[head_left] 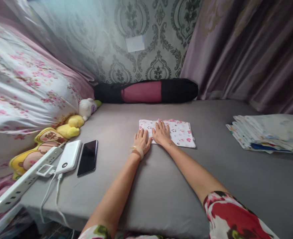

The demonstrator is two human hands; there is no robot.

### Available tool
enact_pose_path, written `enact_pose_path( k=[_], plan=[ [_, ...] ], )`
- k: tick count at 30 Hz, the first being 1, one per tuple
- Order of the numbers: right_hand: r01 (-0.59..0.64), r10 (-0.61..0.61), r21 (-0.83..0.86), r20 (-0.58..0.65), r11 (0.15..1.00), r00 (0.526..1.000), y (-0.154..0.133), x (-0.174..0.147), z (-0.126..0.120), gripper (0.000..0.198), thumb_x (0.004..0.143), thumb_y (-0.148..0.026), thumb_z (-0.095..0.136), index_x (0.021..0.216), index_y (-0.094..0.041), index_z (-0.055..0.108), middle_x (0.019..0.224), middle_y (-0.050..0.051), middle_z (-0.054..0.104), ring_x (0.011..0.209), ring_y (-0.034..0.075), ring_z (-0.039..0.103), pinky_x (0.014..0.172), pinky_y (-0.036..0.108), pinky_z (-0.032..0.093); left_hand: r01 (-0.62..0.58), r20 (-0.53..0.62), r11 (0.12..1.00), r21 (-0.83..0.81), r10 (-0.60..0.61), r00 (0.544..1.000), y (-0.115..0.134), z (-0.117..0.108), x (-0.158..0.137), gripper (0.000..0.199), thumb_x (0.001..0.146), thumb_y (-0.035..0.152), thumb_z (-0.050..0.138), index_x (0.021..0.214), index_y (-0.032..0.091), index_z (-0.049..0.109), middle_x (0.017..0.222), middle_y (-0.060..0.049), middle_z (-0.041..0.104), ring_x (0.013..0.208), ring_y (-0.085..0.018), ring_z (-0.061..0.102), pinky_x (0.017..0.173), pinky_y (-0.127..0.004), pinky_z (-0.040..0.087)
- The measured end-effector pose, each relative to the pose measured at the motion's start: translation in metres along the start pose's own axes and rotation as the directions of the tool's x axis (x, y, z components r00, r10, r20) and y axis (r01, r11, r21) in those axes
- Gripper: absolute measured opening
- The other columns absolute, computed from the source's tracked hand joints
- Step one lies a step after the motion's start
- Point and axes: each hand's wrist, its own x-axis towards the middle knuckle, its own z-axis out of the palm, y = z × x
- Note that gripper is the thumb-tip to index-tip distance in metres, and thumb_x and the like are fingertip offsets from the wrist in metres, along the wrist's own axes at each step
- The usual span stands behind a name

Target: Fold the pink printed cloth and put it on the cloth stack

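Note:
A folded white cloth [180, 132] with pink hearts and small prints lies flat on the grey bed sheet [171, 186]. My left hand [142, 142], with a bracelet at the wrist, presses palm down on the cloth's near left corner. On the cloth's left half rests my right hand [161, 132], flat, its fingers pointing to the far edge. Neither hand grasps anything, and the fingers of both are stretched out. Parts of the cloth under the palms are hidden.
To the right sits a stack of folded cloths [270, 131]. At left are a black phone [88, 157], a white power bank [69, 156], a power strip [27, 182] with cables, and plush toys [70, 127]. A long black and pink bag [141, 92] lies along the wall.

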Motion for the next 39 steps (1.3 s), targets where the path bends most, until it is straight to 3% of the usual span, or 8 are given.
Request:
enact_pose_path(
  k=[5,12,18,24,29,39],
  plan=[
    [0.001,-0.001,-0.025,-0.002,1.000,1.000,0.001,-0.001,0.004,0.058,0.098,-0.040,0.025,0.145,-0.008,0.036,0.157,0.015,0.026,0.144,0.028,0.019,0.115,0.050,0.011,-0.006,-0.151,0.997,-0.081,-0.006,0.989,-0.016,0.005,0.004,0.040,0.093,0.033,0.043,0.129,0.015,0.050,0.141,-0.015,0.049,0.134,-0.025,0.042,0.113,-0.038,0.032],
    [-0.011,0.012,-0.022,0.025,1.000,1.000,-0.002,-0.001,-0.001,0.057,0.098,-0.038,0.025,0.144,-0.008,0.038,0.157,0.016,0.026,0.144,0.028,0.019,0.114,0.052,0.012,0.011,-0.218,0.978,-0.210,-0.057,0.974,-0.022,0.004,0.006,0.025,0.089,0.021,0.046,0.112,0.021,0.056,0.123,-0.010,0.061,0.120,-0.021,0.053,0.106,-0.037,0.040],
    [0.027,-0.028,0.025,0.055,0.999,0.998,-0.026,0.005,0.001,0.057,0.098,-0.039,0.023,0.145,-0.010,0.036,0.155,0.015,0.030,0.143,0.029,0.022,0.114,0.054,0.013,0.025,-0.278,0.953,-0.302,-0.113,0.954,-0.022,0.002,0.006,0.023,0.088,0.017,0.044,0.105,0.019,0.060,0.108,-0.010,0.066,0.106,-0.021,0.060,0.095,-0.034,0.045],
    [0.052,-0.053,0.026,0.033,0.998,0.998,-0.045,0.009,0.007,0.057,0.097,-0.038,0.026,0.145,-0.010,0.037,0.155,0.014,0.031,0.143,0.031,0.022,0.114,0.052,0.013,0.181,-0.347,0.894,-0.411,-0.336,0.876,-0.026,-0.002,0.004,0.025,0.090,0.022,0.041,0.093,0.018,0.065,0.093,-0.009,0.069,0.091,-0.022,0.061,0.087,-0.035,0.047],
    [0.043,-0.043,0.006,0.015,0.999,0.999,-0.046,0.008,0.011,0.056,0.097,-0.039,0.027,0.144,-0.012,0.039,0.154,0.013,0.032,0.143,0.030,0.023,0.114,0.051,0.012,0.214,-0.350,0.807,-0.550,-0.455,0.819,-0.029,-0.004,0.005,0.022,0.087,0.022,0.044,0.087,0.019,0.066,0.086,-0.005,0.069,0.082,-0.019,0.060,0.081,-0.032,0.048],
    [0.039,-0.041,0.032,0.066,0.999,0.997,-0.056,0.013,0.007,0.056,0.097,-0.036,0.026,0.145,-0.009,0.037,0.154,0.016,0.032,0.143,0.031,0.022,0.114,0.053,0.012,0.190,-0.365,0.748,-0.636,-0.508,0.780,-0.032,-0.003,0.006,0.021,0.085,0.024,0.045,0.086,0.019,0.066,0.082,-0.004,0.068,0.076,-0.017,0.059,0.077,-0.030,0.048]
  ],
)
